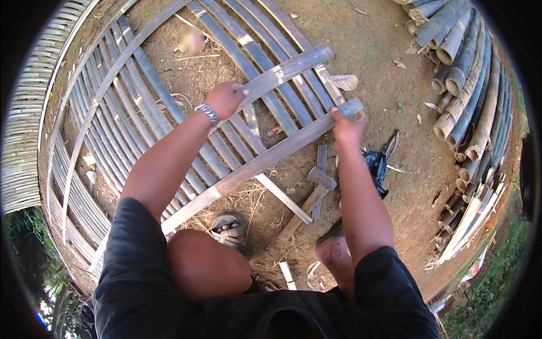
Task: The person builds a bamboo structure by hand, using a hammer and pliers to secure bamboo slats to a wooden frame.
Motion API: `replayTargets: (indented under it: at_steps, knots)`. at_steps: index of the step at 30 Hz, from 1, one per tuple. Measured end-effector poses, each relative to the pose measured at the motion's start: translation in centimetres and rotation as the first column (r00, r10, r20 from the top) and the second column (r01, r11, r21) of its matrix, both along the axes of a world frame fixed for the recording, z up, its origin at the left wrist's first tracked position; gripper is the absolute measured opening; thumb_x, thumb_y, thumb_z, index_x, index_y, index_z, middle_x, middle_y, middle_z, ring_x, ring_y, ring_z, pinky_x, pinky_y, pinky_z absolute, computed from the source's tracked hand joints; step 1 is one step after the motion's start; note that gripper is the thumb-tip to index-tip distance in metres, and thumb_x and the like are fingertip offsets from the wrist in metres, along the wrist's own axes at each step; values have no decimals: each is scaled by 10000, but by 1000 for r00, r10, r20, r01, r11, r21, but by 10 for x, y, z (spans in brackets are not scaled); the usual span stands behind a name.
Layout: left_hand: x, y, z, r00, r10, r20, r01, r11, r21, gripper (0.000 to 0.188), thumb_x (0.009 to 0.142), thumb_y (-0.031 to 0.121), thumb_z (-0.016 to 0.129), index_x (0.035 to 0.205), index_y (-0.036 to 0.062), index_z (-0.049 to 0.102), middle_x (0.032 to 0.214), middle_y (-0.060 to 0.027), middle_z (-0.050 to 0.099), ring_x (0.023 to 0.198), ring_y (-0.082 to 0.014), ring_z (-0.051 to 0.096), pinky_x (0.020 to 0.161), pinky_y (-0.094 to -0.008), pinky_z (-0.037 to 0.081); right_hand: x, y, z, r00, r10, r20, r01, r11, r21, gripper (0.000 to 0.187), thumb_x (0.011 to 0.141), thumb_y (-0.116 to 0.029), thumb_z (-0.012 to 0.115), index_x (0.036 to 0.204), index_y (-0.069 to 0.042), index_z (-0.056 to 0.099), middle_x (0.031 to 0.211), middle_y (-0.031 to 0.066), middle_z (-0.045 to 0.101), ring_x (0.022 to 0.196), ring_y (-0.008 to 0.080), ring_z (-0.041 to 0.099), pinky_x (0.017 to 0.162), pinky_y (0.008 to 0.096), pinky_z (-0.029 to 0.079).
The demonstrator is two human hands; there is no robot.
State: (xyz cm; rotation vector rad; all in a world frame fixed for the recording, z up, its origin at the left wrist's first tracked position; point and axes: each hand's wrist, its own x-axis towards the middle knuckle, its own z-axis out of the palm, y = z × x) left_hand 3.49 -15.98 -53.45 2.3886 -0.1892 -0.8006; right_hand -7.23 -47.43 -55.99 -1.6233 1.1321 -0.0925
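A large panel of split bamboo slats lies on the ground in front of me, crossed by flat bamboo rails. My left hand, with a metal band at the wrist, is closed on a flat bamboo rail that runs across the slats. At the right end of the nearest bamboo rail, my right hand grips the edge, thumb on top and fingers partly hidden below. Several slats pass between the two rails. A pale loose strip pokes out from under the near rail toward my feet.
A wooden mallet-like tool lies over a dark flat bar between my feet. Beside my right forearm is a black plastic bag. Bamboo poles are piled at the right. A woven bamboo panel stands far left.
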Motion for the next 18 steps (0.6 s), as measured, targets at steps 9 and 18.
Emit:
replayTargets:
  at_steps: [9, 18]
  knots:
    - [21, -53, -6, 996, -84, -5, 84, 996, -36, 435, 958, 430, 612, 1110, 38, 724, 913, -165, 731, 844, -284, 684, 832, -386, 525, -32, -35, 8, 940, -266, 214, 192, 930, 314, 507, 959, -139, 633, 1380, -39, 369, 1174, 208, 593, 1002, 254, 621, 828, 345, 520]
    - [23, -46, 3, 997, -9, -75, -2, 989, -145, 409, 945, 399, 659, 1080, 20, 732, 900, -110, 735, 812, -185, 651, 808, -349, 513, -141, 117, 40, 989, 71, -127, 55, 627, 777, 620, 1030, -529, 446, 1430, -61, 373, 1281, 260, 537, 1181, 331, 586, 1012, 437, 510]
